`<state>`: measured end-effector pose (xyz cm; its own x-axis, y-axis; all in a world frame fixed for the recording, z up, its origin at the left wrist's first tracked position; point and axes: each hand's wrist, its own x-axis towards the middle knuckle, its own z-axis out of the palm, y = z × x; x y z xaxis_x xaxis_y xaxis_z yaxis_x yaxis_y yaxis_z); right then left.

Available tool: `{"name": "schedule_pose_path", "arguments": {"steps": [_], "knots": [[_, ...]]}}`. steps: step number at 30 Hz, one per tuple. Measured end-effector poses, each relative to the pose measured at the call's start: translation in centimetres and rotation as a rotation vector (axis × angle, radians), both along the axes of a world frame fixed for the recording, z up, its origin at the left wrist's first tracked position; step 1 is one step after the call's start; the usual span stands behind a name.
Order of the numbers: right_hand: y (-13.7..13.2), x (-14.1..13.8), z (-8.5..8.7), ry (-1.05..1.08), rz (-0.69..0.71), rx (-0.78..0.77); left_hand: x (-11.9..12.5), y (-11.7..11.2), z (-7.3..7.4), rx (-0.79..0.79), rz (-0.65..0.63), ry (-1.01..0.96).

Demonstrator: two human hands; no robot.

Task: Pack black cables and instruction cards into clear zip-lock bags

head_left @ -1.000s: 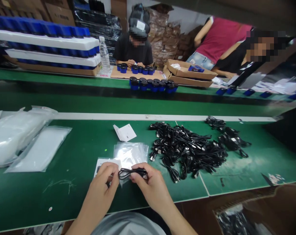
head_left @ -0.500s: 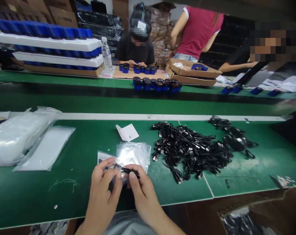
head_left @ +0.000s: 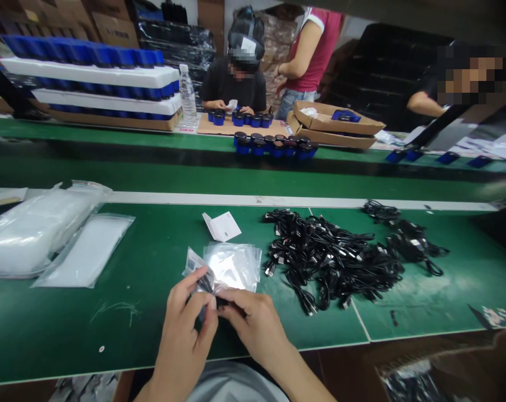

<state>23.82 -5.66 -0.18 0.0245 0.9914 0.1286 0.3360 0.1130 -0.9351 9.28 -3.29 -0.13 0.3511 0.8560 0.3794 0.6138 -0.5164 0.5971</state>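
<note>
Left hand (head_left: pixel 186 329), right hand (head_left: pixel 253 324): fingers (head_left: pixel 236 304) pinched closed on black cable (head_left: pixel 219 298), just above clear plastic bag (head_left: pixel 232 268).

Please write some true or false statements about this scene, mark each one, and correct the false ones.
1. The left hand and the right hand are close together at a clear plastic bag. True.
2. The black cables lie to the left of the hands. False: the pile of black cables lies to their right.
3. A white card lies on the green table beyond the hands. True.
4. The large plastic-wrapped white packs are on the floor. False: the large plastic-wrapped white packs lie at the left end of the table.
5. A person in a dark shirt is behind a group of blue-capped jars. True.
</note>
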Motion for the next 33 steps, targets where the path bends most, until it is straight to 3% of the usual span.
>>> {"name": "schedule_pose_path", "arguments": {"steps": [3, 7, 9, 17, 19, 23, 26, 29, 31, 33], "knots": [[-0.1, -0.8, 0.0, 0.026, -0.187, -0.084, 0.2, -0.1, 0.0, 0.001, 0.006, -0.013], [-0.3, -0.9, 0.2, 0.047, -0.072, -0.106, -0.1, 0.0, 0.0, -0.031, 0.037, -0.04], [-0.2, -0.7, 0.5, 0.017, -0.082, -0.099, -0.2, -0.2, 0.0, -0.038, 0.031, -0.06], [0.6, -1.3, 0.7, -0.091, -0.388, -0.092, 0.5, -1.5, 0.0, 0.007, -0.046, -0.039], [0.8, -1.0, 0.3, -0.002, -0.31, -0.145, 0.5, -1.6, 0.2, 0.0, -0.083, -0.012], [1.0, 0.5, -0.1, 0.15, 0.004, -0.289, -0.4, -0.8, 1.1, -0.087, -0.192, 0.127], [1.0, 1.3, 0.4, 0.186, 0.093, -0.331, -1.1, 0.4, 2.3, -0.392, -0.166, 0.162], [0.9, 1.6, 1.4, 0.408, 0.15, -0.356, -0.9, 1.3, 3.4, -0.657, -0.07, 0.147], [0.8, 1.7, 1.7, 0.557, 0.127, -0.358, -0.6, 1.5, 3.7, -0.676, -0.017, 0.084], [0.5, 1.7, 1.8, 0.573, 0.105, -0.358, -0.5, 1.5, 3.5, -0.644, 0.021, 0.016]]}}
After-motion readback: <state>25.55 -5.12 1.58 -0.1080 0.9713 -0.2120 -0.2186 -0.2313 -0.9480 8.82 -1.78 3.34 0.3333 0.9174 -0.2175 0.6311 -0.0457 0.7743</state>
